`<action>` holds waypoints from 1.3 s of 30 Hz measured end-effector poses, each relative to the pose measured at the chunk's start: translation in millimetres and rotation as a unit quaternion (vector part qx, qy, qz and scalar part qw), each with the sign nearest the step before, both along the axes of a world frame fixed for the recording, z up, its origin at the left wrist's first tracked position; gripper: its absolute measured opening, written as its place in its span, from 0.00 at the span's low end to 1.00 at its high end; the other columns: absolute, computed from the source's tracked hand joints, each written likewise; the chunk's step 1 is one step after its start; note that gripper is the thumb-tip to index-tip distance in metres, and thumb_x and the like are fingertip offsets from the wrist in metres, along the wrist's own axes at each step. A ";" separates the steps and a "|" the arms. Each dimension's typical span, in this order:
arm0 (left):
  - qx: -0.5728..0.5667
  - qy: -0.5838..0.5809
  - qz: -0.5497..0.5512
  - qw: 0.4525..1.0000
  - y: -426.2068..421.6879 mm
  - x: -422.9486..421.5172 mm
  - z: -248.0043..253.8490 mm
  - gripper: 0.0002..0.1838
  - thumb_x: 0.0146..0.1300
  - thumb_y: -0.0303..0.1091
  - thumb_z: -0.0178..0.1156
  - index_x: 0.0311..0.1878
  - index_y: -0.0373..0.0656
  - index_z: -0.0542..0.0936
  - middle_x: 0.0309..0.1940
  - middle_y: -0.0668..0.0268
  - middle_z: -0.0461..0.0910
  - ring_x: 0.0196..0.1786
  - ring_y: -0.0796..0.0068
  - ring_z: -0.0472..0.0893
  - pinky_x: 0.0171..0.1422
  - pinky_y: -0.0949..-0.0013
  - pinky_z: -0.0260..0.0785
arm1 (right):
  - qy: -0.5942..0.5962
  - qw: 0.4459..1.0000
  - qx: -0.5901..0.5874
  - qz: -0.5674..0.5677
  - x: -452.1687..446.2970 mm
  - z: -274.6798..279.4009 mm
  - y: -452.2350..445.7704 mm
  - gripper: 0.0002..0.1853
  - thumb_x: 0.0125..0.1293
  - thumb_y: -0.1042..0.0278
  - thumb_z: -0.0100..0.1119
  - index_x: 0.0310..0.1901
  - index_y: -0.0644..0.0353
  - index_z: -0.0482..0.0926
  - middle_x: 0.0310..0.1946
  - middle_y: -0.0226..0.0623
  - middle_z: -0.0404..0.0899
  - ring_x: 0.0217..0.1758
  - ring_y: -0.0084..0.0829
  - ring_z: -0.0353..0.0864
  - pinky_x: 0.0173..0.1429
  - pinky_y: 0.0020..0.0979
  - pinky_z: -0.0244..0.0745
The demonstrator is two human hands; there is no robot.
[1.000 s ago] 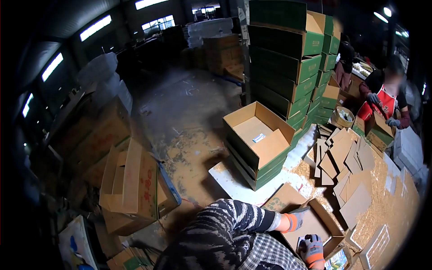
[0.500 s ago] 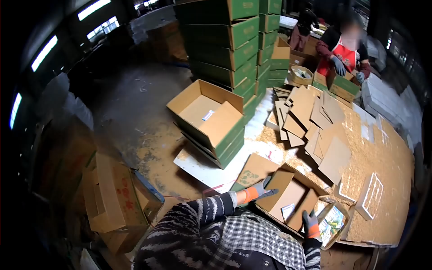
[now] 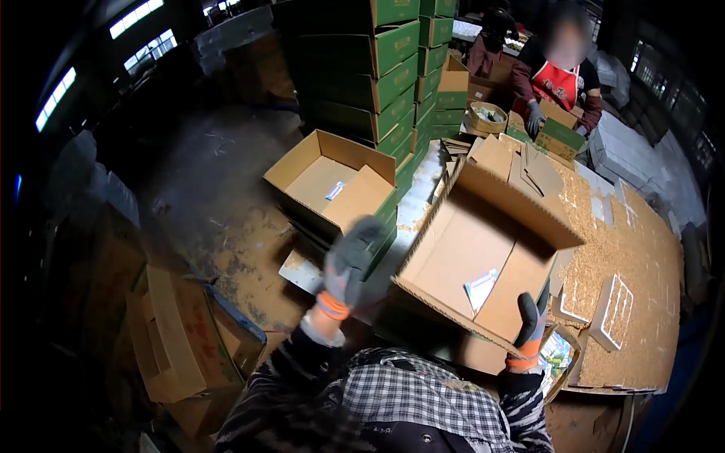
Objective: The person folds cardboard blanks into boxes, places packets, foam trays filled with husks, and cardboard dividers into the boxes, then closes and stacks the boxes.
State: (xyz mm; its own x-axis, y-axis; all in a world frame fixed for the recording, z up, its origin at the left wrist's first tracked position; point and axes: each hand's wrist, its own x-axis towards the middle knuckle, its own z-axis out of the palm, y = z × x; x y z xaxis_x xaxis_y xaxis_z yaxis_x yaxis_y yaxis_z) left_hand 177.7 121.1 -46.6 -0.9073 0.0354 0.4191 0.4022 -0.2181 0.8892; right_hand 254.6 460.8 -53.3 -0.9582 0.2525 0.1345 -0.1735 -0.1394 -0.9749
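The box (image 3: pixel 472 241) is in front of the person, open side up and tilted, hiding part of the surface (image 3: pixel 653 325) behind it. The right hand (image 3: pixel 526 332) has its grip closed on the near right corner, thumb over the wall. The left hand (image 3: pixel 347 260) is blurred; its grip is released, holding nothing, near a second box (image 3: pixel 294 181) on a pile, though I cannot tell whether they touch.

Inside the box lies a slip (image 3: pixel 480 289), white with blue and red print (the lettering is too small to read). A similar blue, white and red slip (image 3: pixel 336 190) lies in the second box, equally illegible.

The green stack (image 3: pixel 396 72) behind bears faint pale marks on its end panels, none of which I can make out. At the left, a carton (image 3: pixel 198 332) shows red characters, dim and unreadable. Beside the right hand, a basket (image 3: pixel 559 355) holds colourful printed packets in blue, green and white, their wording too small to tell.

Across the surface, a co-worker wears a red apron (image 3: pixel 555 84) with pale characters on the chest, also too small to read.
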 end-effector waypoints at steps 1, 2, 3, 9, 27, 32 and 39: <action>-0.192 0.019 0.179 0.965 -31.3 3.6 35.2 0.29 0.70 0.45 0.52 0.66 0.33 0.70 0.60 0.58 0.73 0.62 0.66 0.74 0.69 0.64 0.64 | 0.018 1.000 0.024 -0.001 -13.1 -3.8 -5.2 0.31 0.67 0.66 0.54 0.70 0.69 0.61 0.69 0.47 0.63 0.65 0.37 0.71 0.69 0.34 0.65; -0.034 0.099 0.274 0.956 -48.2 -14.5 34.0 0.27 0.70 0.41 0.55 0.65 0.33 0.70 0.60 0.60 0.74 0.60 0.69 0.74 0.68 0.64 0.66 | 0.043 0.998 0.038 -0.006 -25.8 2.4 -17.7 0.30 0.67 0.70 0.54 0.69 0.68 0.61 0.70 0.49 0.60 0.66 0.38 0.70 0.69 0.34 0.65; 0.031 0.102 0.322 0.941 -78.3 -35.2 30.5 0.26 0.70 0.40 0.55 0.65 0.32 0.70 0.61 0.60 0.74 0.60 0.69 0.74 0.67 0.65 0.66 | 0.068 0.996 0.051 -0.011 -38.6 8.6 -30.2 0.30 0.66 0.74 0.54 0.69 0.68 0.62 0.72 0.51 0.58 0.67 0.39 0.69 0.69 0.34 0.66; -0.063 -0.008 0.315 0.947 -234.8 -119.6 -102.9 0.24 0.74 0.38 0.53 0.67 0.35 0.69 0.64 0.62 0.72 0.65 0.71 0.70 0.71 0.66 0.61 | 0.073 0.972 -0.220 0.047 -103.2 61.9 -188.4 0.44 0.60 0.66 0.70 0.73 0.66 0.55 0.69 0.53 0.62 0.70 0.40 0.65 0.72 0.37 0.61; -0.475 0.071 -0.075 0.874 10.5 13.2 -172.0 0.24 0.59 0.40 0.67 0.60 0.51 0.78 0.59 0.60 0.75 0.65 0.57 0.71 0.72 0.57 0.62 | -0.094 0.724 0.683 0.035 6.7 -190.5 -64.3 0.43 0.61 0.43 0.58 0.73 0.60 0.58 0.74 0.57 0.53 0.76 0.59 0.50 0.78 0.51 0.44; -0.631 0.025 -0.097 0.770 87.7 -53.4 -208.3 0.42 0.58 0.58 0.64 0.72 0.49 0.64 0.69 0.56 0.65 0.73 0.57 0.60 0.76 0.50 0.51 | 0.011 0.641 0.746 0.181 69.4 -211.6 -80.6 0.41 0.62 0.45 0.59 0.71 0.61 0.60 0.73 0.54 0.55 0.76 0.55 0.53 0.78 0.48 0.48; -0.662 0.088 -0.229 0.708 106.4 -80.7 -45.6 0.29 0.56 0.57 0.65 0.56 0.51 0.79 0.47 0.60 0.83 0.52 0.57 0.80 0.57 0.57 0.70 | 0.081 0.758 0.634 -0.130 18.0 -29.2 13.8 0.39 0.56 0.57 0.69 0.67 0.64 0.65 0.69 0.52 0.63 0.72 0.55 0.61 0.73 0.52 0.57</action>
State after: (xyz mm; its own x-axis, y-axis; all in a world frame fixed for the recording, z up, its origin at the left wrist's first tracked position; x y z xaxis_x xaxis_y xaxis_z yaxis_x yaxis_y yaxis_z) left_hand 97.1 227.5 -92.2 -0.6122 0.7762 -0.1509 0.6884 0.6171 0.3811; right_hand 272.6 474.6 -82.5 -0.8433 -0.0011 0.5374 -0.1664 0.9514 -0.2591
